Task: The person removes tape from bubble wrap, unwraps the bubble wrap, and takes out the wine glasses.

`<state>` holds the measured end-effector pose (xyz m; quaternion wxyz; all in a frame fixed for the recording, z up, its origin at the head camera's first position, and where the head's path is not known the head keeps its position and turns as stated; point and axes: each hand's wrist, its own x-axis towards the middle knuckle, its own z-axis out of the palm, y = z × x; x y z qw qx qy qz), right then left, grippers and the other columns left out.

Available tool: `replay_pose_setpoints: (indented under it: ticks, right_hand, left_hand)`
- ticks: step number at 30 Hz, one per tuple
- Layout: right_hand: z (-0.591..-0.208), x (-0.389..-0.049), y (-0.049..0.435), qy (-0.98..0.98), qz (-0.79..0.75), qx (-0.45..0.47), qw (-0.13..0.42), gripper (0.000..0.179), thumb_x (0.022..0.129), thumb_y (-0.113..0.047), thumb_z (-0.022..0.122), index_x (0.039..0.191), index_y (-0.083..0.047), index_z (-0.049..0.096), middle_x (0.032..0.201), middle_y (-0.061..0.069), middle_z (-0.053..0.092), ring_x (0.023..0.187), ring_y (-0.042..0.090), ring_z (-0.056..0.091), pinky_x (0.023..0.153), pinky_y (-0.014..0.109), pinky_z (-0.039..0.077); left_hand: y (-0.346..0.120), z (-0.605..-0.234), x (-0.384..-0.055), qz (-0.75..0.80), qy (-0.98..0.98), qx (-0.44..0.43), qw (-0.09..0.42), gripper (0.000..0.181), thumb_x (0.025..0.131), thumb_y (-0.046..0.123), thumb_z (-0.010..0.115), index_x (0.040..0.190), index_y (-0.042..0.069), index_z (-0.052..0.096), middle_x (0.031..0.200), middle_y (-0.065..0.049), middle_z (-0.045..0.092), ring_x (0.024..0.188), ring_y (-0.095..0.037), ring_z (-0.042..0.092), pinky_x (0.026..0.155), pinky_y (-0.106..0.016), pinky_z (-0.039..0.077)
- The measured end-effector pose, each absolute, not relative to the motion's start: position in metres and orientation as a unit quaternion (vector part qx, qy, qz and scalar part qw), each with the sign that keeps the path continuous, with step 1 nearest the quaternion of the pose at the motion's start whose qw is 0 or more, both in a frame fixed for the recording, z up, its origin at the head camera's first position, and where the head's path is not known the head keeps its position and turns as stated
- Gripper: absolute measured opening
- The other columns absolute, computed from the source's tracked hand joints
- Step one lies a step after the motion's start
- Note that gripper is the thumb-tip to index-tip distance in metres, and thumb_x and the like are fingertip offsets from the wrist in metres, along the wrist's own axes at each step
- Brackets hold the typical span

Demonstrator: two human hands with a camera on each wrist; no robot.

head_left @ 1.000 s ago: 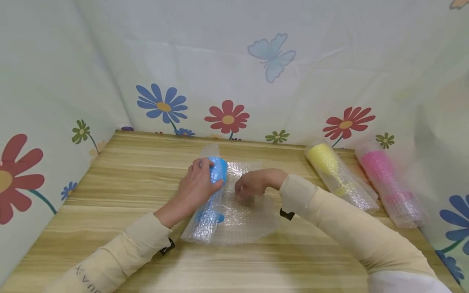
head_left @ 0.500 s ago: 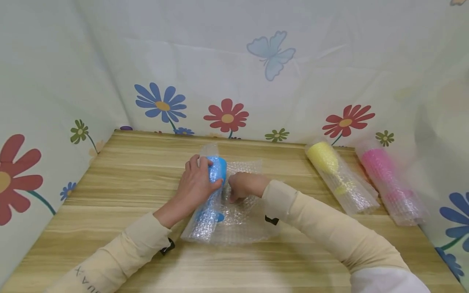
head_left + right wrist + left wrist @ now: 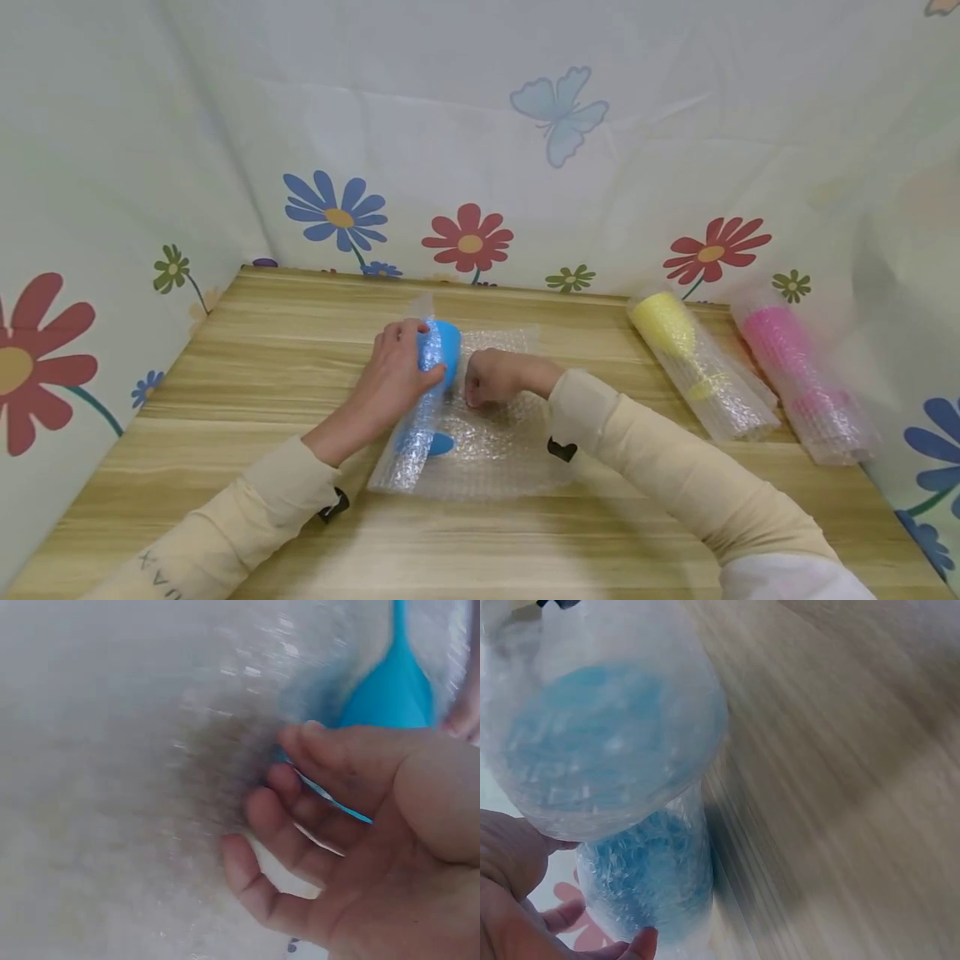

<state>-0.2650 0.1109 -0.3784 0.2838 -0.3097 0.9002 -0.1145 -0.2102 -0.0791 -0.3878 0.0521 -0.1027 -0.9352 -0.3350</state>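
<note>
A blue goblet (image 3: 450, 342) lies partly rolled in clear bubble wrap (image 3: 495, 471) on the table; its bowl and foot show past the wrapped edge. My left hand (image 3: 386, 367) holds the wrapped bowl, thumb on the near side. In the left wrist view, the fingers (image 3: 641, 945) of that hand curve around the wrapped roll. Over the spread sheet just right of the bowl is my right hand (image 3: 498, 379). Its fingers are loosely bent, and the right wrist view shows them against the wrap beside the blue bowl (image 3: 386, 694), with nothing visibly gripped.
Two wrapped goblets, one yellow (image 3: 663, 325) and one pink (image 3: 780, 337), lie at the right of the wooden table (image 3: 247, 375). A flower-patterned cloth (image 3: 420, 142) hangs behind and along the sides.
My right hand has moved left toward the goblet. My left hand has shifted slightly left, turning back the wrapped edge, and more bare blue shows at the bowl and foot.
</note>
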Motion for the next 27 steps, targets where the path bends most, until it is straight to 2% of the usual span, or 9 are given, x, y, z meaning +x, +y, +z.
replay_pose_setpoints:
  ticks: [5, 9, 11, 14, 16, 20, 24, 27]
  right_hand:
    - [-0.376, -0.276, 0.109, 0.885, -0.164, -0.242, 0.363, 0.04, 0.109, -0.026, 0.051, 0.087, -0.007, 0.078, 0.073, 0.004, 0.061, 0.067, 0.014, 0.053, 0.07, 0.029, 0.048]
    - [-0.376, -0.284, 0.111, 0.871, -0.19, -0.187, 0.413, 0.064, 0.11, -0.049, 0.034, 0.092, -0.009, 0.08, 0.08, 0.005, 0.061, 0.071, 0.019, 0.053, 0.075, 0.035, 0.052]
    - [-0.372, -0.283, 0.111, 0.869, -0.199, -0.17, 0.42, 0.073, 0.107, -0.062, 0.031, 0.097, -0.009, 0.081, 0.09, 0.005, 0.067, 0.082, 0.021, 0.058, 0.081, 0.04, 0.053]
    - [-0.357, -0.271, 0.108, 0.869, -0.204, -0.156, 0.423, 0.083, 0.103, -0.071, 0.027, 0.103, -0.008, 0.08, 0.107, 0.008, 0.07, 0.101, 0.027, 0.06, 0.092, 0.045, 0.052]
    - [-0.356, -0.27, 0.106, 0.87, -0.205, -0.151, 0.421, 0.089, 0.1, -0.077, 0.026, 0.103, -0.007, 0.08, 0.109, 0.01, 0.07, 0.105, 0.03, 0.06, 0.094, 0.047, 0.052]
    - [-0.369, -0.283, 0.101, 0.878, -0.187, -0.136, 0.42, 0.1, 0.091, -0.088, 0.019, 0.098, -0.008, 0.08, 0.103, 0.011, 0.069, 0.099, 0.028, 0.06, 0.087, 0.048, 0.052]
    - [-0.401, -0.312, 0.096, 0.885, -0.165, -0.092, 0.425, 0.115, 0.069, -0.105, 0.021, 0.089, -0.009, 0.082, 0.094, 0.011, 0.069, 0.091, 0.026, 0.062, 0.079, 0.049, 0.051]
    - [-0.408, -0.318, 0.09, 0.894, -0.151, -0.069, 0.416, 0.118, 0.064, -0.107, 0.023, 0.087, -0.008, 0.082, 0.093, 0.011, 0.071, 0.091, 0.025, 0.064, 0.08, 0.049, 0.051]
  left_hand:
    - [-0.088, -0.384, -0.209, -0.335, -0.937, -0.096, 0.026, 0.054, 0.095, 0.026, 0.074, 0.139, 0.006, 0.049, 0.146, -0.027, 0.043, 0.125, -0.039, 0.047, 0.098, -0.056, 0.051]
    - [-0.095, -0.381, -0.211, -0.346, -0.935, -0.08, 0.001, 0.052, 0.096, 0.026, 0.073, 0.139, 0.006, 0.049, 0.145, -0.028, 0.043, 0.12, -0.039, 0.051, 0.097, -0.057, 0.052]
    - [-0.098, -0.379, -0.213, -0.352, -0.933, -0.076, -0.005, 0.051, 0.096, 0.025, 0.072, 0.137, 0.006, 0.049, 0.144, -0.028, 0.043, 0.118, -0.04, 0.053, 0.096, -0.057, 0.052]
    - [-0.101, -0.378, -0.213, -0.359, -0.93, -0.075, -0.01, 0.051, 0.095, 0.025, 0.072, 0.136, 0.005, 0.05, 0.144, -0.029, 0.043, 0.116, -0.04, 0.053, 0.096, -0.056, 0.051]
    - [-0.102, -0.377, -0.212, -0.362, -0.929, -0.074, -0.012, 0.052, 0.095, 0.025, 0.072, 0.137, 0.004, 0.049, 0.144, -0.029, 0.042, 0.117, -0.04, 0.053, 0.097, -0.056, 0.051]
    - [-0.107, -0.377, -0.211, -0.368, -0.927, -0.066, -0.016, 0.053, 0.096, 0.026, 0.071, 0.138, 0.003, 0.048, 0.146, -0.029, 0.041, 0.118, -0.041, 0.053, 0.099, -0.057, 0.049]
    - [-0.113, -0.378, -0.211, -0.378, -0.923, -0.061, -0.019, 0.054, 0.096, 0.025, 0.07, 0.139, 0.001, 0.047, 0.145, -0.031, 0.042, 0.12, -0.042, 0.051, 0.1, -0.058, 0.047]
    - [-0.118, -0.38, -0.212, -0.389, -0.919, -0.063, -0.021, 0.053, 0.095, 0.025, 0.069, 0.138, 0.0, 0.048, 0.142, -0.032, 0.042, 0.118, -0.041, 0.051, 0.098, -0.057, 0.048]
